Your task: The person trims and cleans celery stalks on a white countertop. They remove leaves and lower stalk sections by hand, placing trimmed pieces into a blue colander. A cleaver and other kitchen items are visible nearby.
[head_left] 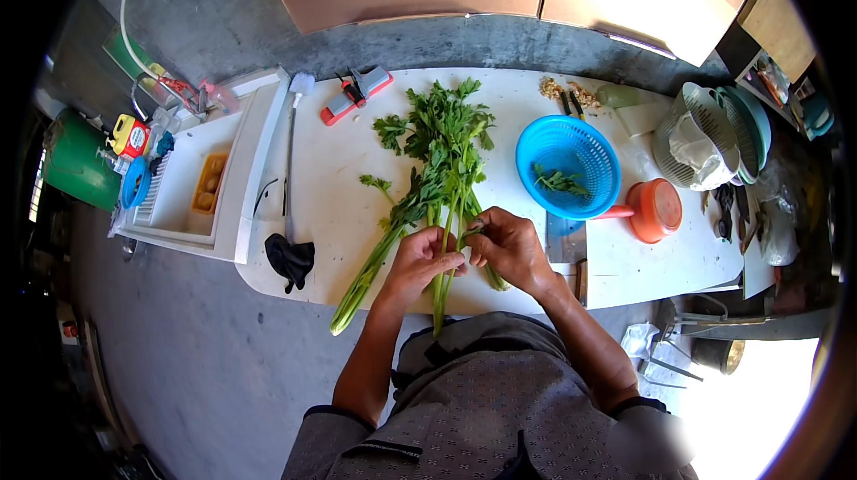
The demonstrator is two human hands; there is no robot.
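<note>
Leafy green celery [444, 145] lies spread over the white table in front of me, leaves pointing away and pale stalks toward my body. My left hand [421, 261] is closed around a celery stalk whose lower end sticks out past the table's near edge. Just to the right, my right hand [513, 248] pinches at the same celery, with a dark bit of leaf or stem showing at the fingertips. A blue colander [528, 151] stands to the right and holds a few picked leaves [560, 180].
A cleaver [566, 243] lies beside the colander, near a red dipper [658, 210]. Peanut-like pieces [571, 90] are scattered at the back. Left are a red-and-grey tool [357, 96], a long-handled brush [295, 150], a black cloth [290, 260] and a white sink [250, 172]. Stacked baskets [696, 136] stand right.
</note>
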